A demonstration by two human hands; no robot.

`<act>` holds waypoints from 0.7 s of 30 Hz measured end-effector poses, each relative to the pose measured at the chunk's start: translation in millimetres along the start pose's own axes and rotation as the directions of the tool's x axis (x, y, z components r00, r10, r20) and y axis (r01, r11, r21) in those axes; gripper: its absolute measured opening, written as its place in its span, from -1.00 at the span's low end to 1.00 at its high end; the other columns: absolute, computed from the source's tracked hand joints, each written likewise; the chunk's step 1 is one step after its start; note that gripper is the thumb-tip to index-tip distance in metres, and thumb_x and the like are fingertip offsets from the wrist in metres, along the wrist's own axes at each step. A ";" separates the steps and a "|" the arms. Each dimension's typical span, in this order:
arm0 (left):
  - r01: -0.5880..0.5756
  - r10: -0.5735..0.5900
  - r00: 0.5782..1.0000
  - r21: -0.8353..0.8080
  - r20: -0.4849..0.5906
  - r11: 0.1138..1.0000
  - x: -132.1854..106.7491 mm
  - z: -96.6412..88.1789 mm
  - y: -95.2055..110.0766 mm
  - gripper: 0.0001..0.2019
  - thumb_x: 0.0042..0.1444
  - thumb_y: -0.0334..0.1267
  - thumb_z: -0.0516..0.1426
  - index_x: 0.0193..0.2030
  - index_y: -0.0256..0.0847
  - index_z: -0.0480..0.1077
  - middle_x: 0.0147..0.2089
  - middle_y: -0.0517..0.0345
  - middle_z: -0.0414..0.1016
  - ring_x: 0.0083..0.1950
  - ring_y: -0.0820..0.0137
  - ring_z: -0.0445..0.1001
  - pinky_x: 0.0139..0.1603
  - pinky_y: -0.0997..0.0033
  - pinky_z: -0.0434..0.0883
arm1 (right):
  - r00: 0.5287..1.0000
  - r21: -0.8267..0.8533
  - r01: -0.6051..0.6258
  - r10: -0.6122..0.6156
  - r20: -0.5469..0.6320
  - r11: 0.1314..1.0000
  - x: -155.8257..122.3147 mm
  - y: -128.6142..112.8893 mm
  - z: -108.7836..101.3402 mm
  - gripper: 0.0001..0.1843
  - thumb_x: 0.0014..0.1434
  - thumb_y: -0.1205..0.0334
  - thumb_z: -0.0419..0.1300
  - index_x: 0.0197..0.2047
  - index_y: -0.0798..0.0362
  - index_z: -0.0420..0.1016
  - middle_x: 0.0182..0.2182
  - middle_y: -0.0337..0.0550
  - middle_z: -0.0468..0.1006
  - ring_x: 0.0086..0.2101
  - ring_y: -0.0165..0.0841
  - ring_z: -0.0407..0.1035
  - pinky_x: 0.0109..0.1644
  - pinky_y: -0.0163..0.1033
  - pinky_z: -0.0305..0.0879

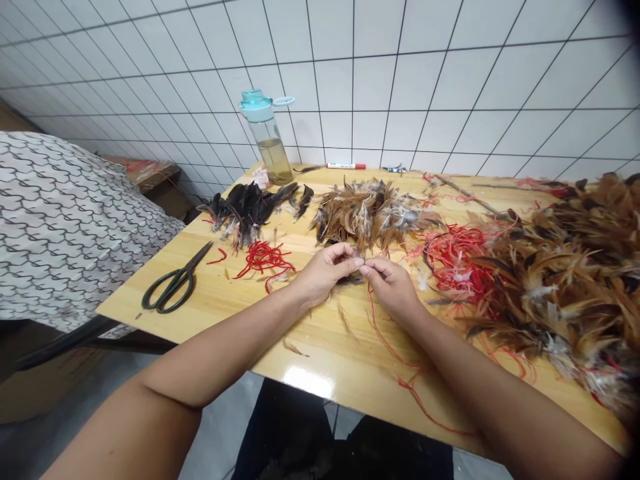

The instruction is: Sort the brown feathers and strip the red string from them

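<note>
My left hand [325,272] and my right hand [390,283] meet over the middle of a wooden table [320,363], fingertips pinched together. Between them they grip a small bunch of brown feathers [349,280], and a red string [381,333] trails down from the pinch across the tabletop. Just behind my hands lies a pile of brown feathers [370,213]. A bundle of red strings [263,257] rests to the left of my left hand.
A big heap of brown feathers with red strings [550,267] fills the right side. Black feathers [250,207], dark scissors [177,283], a water bottle [267,137] and a marker [345,165] lie left and back. Patterned cloth [65,227] sits off the table's left edge.
</note>
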State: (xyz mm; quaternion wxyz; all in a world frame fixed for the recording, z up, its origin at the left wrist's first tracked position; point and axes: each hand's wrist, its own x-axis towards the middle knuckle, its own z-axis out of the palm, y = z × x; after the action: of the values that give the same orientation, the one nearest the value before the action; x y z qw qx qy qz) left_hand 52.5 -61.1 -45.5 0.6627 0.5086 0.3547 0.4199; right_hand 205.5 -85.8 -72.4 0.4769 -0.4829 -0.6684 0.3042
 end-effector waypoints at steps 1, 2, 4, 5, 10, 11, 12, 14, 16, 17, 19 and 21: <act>-0.003 0.003 1.000 0.000 0.008 1.000 0.4 0.0 -0.5 -0.64 -0.17 -0.12 0.38 -0.46 -0.28 0.31 -0.51 0.33 0.29 -0.45 0.60 0.23 -0.34 0.53 0.20 | 1.000 0.002 -0.001 0.001 0.003 1.000 0.1 -0.3 -0.1 -0.79 0.16 0.17 0.11 -0.44 0.02 0.48 -0.47 -0.19 0.53 -0.37 -0.35 0.40 -0.23 -0.26 0.30; -0.006 0.006 1.000 -0.002 0.017 1.000 0.7 0.1 -0.9 -0.64 -0.16 -0.12 0.38 -0.46 -0.28 0.30 -0.51 0.34 0.29 -0.45 0.60 0.23 -0.35 0.54 0.20 | 1.000 0.008 -0.010 0.010 0.006 1.000 0.0 -0.7 -0.2 -0.79 0.16 0.17 0.11 -0.45 0.03 0.46 -0.47 -0.19 0.52 -0.37 -0.35 0.40 -0.23 -0.26 0.30; -0.009 0.010 0.999 -0.009 0.034 1.000 1.1 0.4 -0.9 -0.64 -0.14 -0.12 0.37 -0.46 -0.27 0.30 -0.52 0.33 0.29 -0.45 0.60 0.24 -0.35 0.53 0.22 | 0.999 0.035 -0.043 0.043 0.014 0.998 -0.1 -1.9 -0.3 -0.78 0.17 0.16 0.09 -0.45 0.04 0.43 -0.46 -0.19 0.51 -0.37 -0.35 0.40 -0.23 -0.26 0.30; -0.010 0.011 0.999 -0.010 0.042 1.000 1.3 0.1 -0.2 -0.65 -0.13 -0.12 0.36 -0.43 -0.27 0.32 -0.51 0.32 0.31 -0.45 0.59 0.25 -0.34 0.53 0.23 | 0.998 0.055 -0.059 0.058 0.022 0.997 -0.1 -2.6 -0.4 -0.78 0.18 0.15 0.08 -0.43 0.04 0.43 -0.46 -0.19 0.51 -0.37 -0.36 0.39 -0.23 -0.26 0.31; -0.109 0.118 0.992 0.161 -0.047 0.981 2.7 -11.6 13.4 -0.69 -0.04 -0.10 0.31 -0.21 -0.23 0.42 -0.35 0.20 0.43 -0.34 0.52 0.35 -0.29 0.51 0.27 | 0.996 0.072 -0.085 0.087 -0.018 0.994 3.2 -4.9 -5.9 -0.74 0.22 0.11 0.04 -0.37 0.05 0.44 -0.46 -0.22 0.47 -0.38 -0.39 0.33 -0.24 -0.28 0.27; -0.149 0.171 0.982 0.243 -0.075 0.959 3.0 -16.2 18.0 -0.71 -0.01 -0.12 0.29 -0.21 -0.23 0.44 -0.33 0.18 0.43 -0.32 0.51 0.35 -0.27 0.50 0.28 | 0.995 0.057 -0.091 0.094 -0.039 0.994 4.4 -4.5 -8.1 -0.75 0.22 0.10 0.04 -0.37 0.05 0.43 -0.48 -0.23 0.45 -0.40 -0.40 0.32 -0.25 -0.29 0.26; -0.190 0.230 0.969 0.333 -0.086 0.924 3.2 -21.1 22.8 -0.75 0.01 -0.15 0.27 -0.22 -0.24 0.44 -0.32 0.17 0.42 -0.31 0.50 0.35 -0.27 0.50 0.28 | 0.993 0.043 -0.100 0.103 -0.061 0.994 5.7 -3.7 -10.7 -0.75 0.21 0.10 0.05 -0.38 0.05 0.43 -0.49 -0.24 0.43 -0.41 -0.40 0.30 -0.26 -0.29 0.24; -0.263 0.327 0.945 0.520 -0.033 0.813 3.0 -31.0 32.4 -0.83 0.04 -0.21 0.23 -0.26 -0.25 0.46 -0.32 0.15 0.42 -0.30 0.48 0.35 -0.26 0.49 0.28 | 0.987 0.022 -0.125 0.127 -0.099 0.992 8.1 -1.3 -15.7 -0.76 0.20 0.09 0.06 -0.39 0.05 0.42 -0.51 -0.25 0.40 -0.42 -0.40 0.27 -0.29 -0.29 0.21; -0.314 0.368 0.927 0.680 0.070 0.662 2.0 -39.2 40.6 -0.90 0.05 -0.28 0.19 -0.31 -0.26 0.46 -0.32 0.13 0.41 -0.30 0.46 0.34 -0.28 0.47 0.27 | 0.981 0.002 -0.149 0.149 -0.122 0.989 9.9 1.4 -19.8 -0.76 0.18 0.08 0.07 -0.39 0.05 0.41 -0.51 -0.25 0.38 -0.43 -0.40 0.25 -0.31 -0.29 0.18; -0.332 0.369 0.922 0.740 0.121 0.585 1.2 -42.3 43.8 -0.92 0.06 -0.31 0.18 -0.33 -0.26 0.46 -0.32 0.12 0.42 -0.30 0.45 0.34 -0.28 0.47 0.26 | 0.980 -0.010 -0.158 0.156 -0.127 0.987 10.3 2.5 -21.2 -0.76 0.18 0.08 0.07 -0.39 0.05 0.41 -0.51 -0.25 0.38 -0.43 -0.40 0.25 -0.32 -0.29 0.17; -0.350 0.349 0.916 0.819 0.198 0.455 0.1 -47.0 47.4 -0.93 0.06 -0.36 0.15 -0.34 -0.25 0.46 -0.30 0.12 0.43 -0.26 0.43 0.36 -0.24 0.45 0.27 | 0.978 -0.039 -0.167 0.161 -0.131 0.985 10.5 3.9 -22.4 -0.76 0.17 0.08 0.06 -0.40 0.05 0.41 -0.51 -0.24 0.38 -0.43 -0.39 0.25 -0.32 -0.28 0.17; -0.354 0.317 0.916 0.865 0.244 0.357 0.1 -50.3 47.2 -0.92 0.07 -0.39 0.13 -0.32 -0.23 0.46 -0.28 0.12 0.43 -0.21 0.39 0.37 -0.17 0.41 0.27 | 0.978 -0.078 -0.168 0.156 -0.138 0.983 9.7 4.0 -22.1 -0.75 0.16 0.09 0.05 -0.40 0.05 0.42 -0.51 -0.22 0.40 -0.42 -0.37 0.28 -0.32 -0.28 0.17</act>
State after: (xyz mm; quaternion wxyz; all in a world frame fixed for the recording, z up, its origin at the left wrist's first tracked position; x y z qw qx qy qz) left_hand -1.7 -35.9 -11.3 0.1970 0.8491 0.3992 0.2844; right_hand 226.7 -76.5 -64.5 0.4712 -0.5756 -0.6070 0.2796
